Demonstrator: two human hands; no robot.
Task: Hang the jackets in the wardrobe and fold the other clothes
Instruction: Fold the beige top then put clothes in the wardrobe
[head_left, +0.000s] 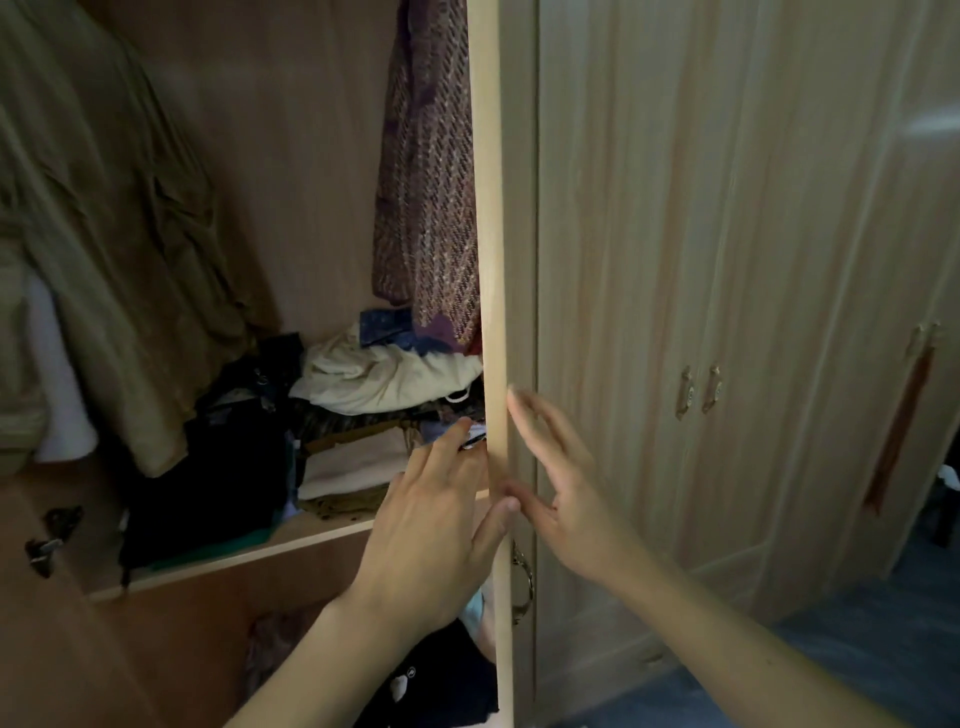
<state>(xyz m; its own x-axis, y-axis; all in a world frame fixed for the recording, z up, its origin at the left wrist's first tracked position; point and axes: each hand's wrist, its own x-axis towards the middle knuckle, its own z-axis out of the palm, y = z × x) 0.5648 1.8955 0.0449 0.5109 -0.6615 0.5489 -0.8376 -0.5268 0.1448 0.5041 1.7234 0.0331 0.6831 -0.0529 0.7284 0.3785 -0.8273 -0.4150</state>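
Fingers: left hand (431, 525) straight on door edge (491, 260) | right hand (563, 493) spread | two hung garments

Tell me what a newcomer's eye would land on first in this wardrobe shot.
First, the two hands at lower centre: the left hand and right hand lie with fingers straight on either side of the wardrobe door edge, which runs top to bottom. Next, the olive jacket hanging at left, the patterned knit garment hanging beside the door edge, and the jumbled pile of clothes on the shelf below.
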